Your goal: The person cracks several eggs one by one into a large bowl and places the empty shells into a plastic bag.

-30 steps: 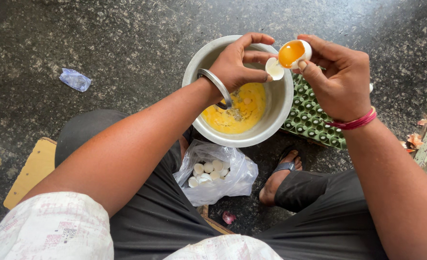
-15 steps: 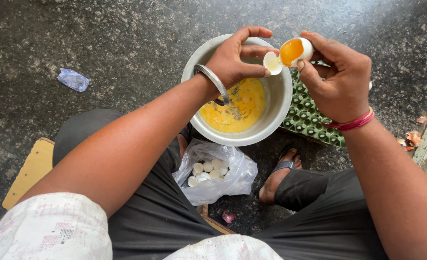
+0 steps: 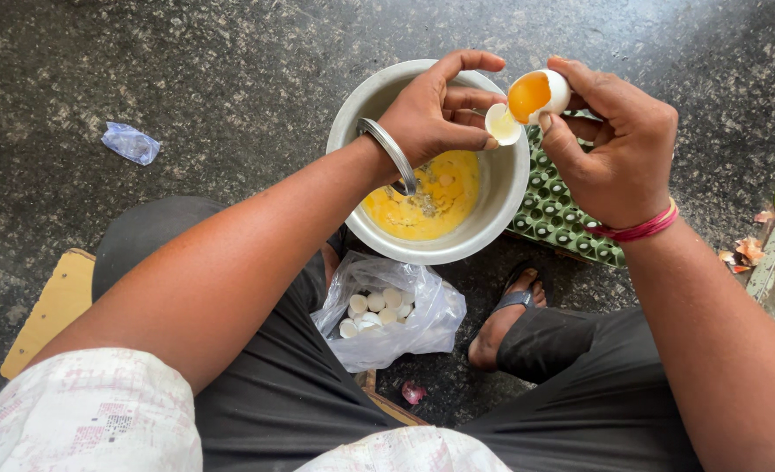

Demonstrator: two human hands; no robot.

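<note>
Right over the rim of the steel bowl (image 3: 357, 122), both hands work one cracked egg. Left hand (image 3: 435, 114) pinches the smaller shell piece (image 3: 502, 123) between fingertips and thumb; right hand (image 3: 619, 144) grips the larger shell half (image 3: 538, 94) — its yolk sits whole inside, tilted toward the bowl. Beaten egg (image 3: 422, 197) pools in the bowl below. A green egg tray (image 3: 567, 223) lies just beside the bowl, and a plastic bag of empty shells (image 3: 387, 319) rests near the person's knee — on dark stone floor (image 3: 186, 79).

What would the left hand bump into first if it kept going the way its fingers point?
Probably the shell half with the yolk, held in the right hand. The left hand, holding the small shell piece, points right at it; they look nearly touching, though depth is unclear.
</note>
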